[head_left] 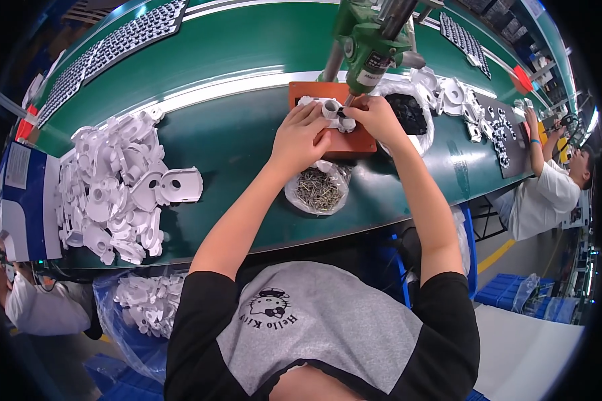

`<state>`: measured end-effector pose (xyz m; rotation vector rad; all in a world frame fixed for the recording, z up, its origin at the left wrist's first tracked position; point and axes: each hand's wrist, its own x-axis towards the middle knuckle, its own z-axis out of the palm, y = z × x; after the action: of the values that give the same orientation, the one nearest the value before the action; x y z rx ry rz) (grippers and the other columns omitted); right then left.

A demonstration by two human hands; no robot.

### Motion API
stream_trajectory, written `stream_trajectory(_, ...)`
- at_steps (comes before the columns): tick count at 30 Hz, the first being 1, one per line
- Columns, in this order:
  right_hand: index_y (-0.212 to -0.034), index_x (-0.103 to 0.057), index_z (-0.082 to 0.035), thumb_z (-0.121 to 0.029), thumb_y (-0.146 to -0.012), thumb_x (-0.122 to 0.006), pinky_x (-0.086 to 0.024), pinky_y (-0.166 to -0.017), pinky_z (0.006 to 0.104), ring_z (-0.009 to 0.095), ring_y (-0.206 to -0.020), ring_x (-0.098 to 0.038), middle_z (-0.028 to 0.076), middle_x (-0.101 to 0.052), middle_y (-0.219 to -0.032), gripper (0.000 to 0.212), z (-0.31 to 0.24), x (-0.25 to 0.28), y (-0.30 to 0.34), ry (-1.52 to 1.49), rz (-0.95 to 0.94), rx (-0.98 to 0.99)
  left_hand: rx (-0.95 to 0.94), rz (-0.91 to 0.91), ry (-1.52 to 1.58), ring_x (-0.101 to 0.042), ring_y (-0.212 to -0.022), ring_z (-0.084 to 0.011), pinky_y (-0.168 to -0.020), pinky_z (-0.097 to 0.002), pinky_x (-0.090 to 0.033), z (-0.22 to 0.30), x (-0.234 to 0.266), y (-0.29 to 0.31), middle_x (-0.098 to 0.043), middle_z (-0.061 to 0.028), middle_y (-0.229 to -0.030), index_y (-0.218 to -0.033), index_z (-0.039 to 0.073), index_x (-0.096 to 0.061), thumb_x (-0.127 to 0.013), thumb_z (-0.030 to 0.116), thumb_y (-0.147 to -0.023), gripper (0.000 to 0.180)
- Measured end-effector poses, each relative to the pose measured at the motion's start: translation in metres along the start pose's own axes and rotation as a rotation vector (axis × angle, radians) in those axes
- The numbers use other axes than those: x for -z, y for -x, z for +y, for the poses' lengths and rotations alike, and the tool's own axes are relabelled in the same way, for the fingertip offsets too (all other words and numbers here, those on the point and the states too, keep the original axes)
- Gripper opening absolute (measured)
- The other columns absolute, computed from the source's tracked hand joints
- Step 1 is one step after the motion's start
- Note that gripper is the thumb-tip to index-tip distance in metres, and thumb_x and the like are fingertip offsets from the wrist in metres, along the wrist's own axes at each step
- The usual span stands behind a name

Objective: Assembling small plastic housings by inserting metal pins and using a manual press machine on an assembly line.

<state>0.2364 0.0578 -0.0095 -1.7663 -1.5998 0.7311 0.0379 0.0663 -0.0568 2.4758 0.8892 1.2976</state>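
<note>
A white plastic part (331,108) with a round upright collar lies on an orange fixture block (354,142). My left hand (299,139) holds its left side, fingers laid across the top and thumb at the near edge. On the other side, my right hand (376,119) is closed in a pinch at a small black piece (342,111) beside the collar; the fingers hide much of it. Directly above stands a green press-like machine (371,57), its thin shaft coming down near my right fingertips.
A plastic bag of metal screws (318,190) lies before the block. White parts (107,180) are heaped at left, others (453,97) at back right. A bag of black pieces (408,113) sits right of the block. A co-worker (548,194) works at far right.
</note>
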Motion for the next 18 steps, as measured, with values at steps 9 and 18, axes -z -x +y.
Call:
stream_trajectory(9, -0.089, -0.066, 0.007, -0.014, -0.072, -0.066, -0.047, -0.069, 0.0298, 0.018, -0.072, -0.062, 0.013, -0.067, -0.079, 0.027, 0.012, 0.009, -0.01, -0.136, -0.06, -0.049, 0.019, -0.048, -0.017, -0.051, -0.117, -0.028, -0.103, -0.041, -0.037, -0.001, -0.001, 0.0, -0.059, -0.0129, -0.118, -0.094, 0.008, -0.065, -0.061, 0.018, -0.077, 0.021)
stream_trajectory(18, -0.078, -0.065, 0.0, -0.014, -0.072, -0.07, -0.041, -0.059, 0.0236, 0.008, -0.066, -0.053, 0.004, -0.061, -0.072, 0.016, -0.009, 0.022, -0.013, -0.289, -0.251, -0.148, 0.005, -0.054, -0.033, -0.052, -0.115, -0.0289, -0.102, -0.0419, -0.037, 0.0, 0.0, -0.001, -0.059, -0.0142, -0.118, -0.093, 0.007, -0.065, -0.061, 0.018, -0.076, 0.02)
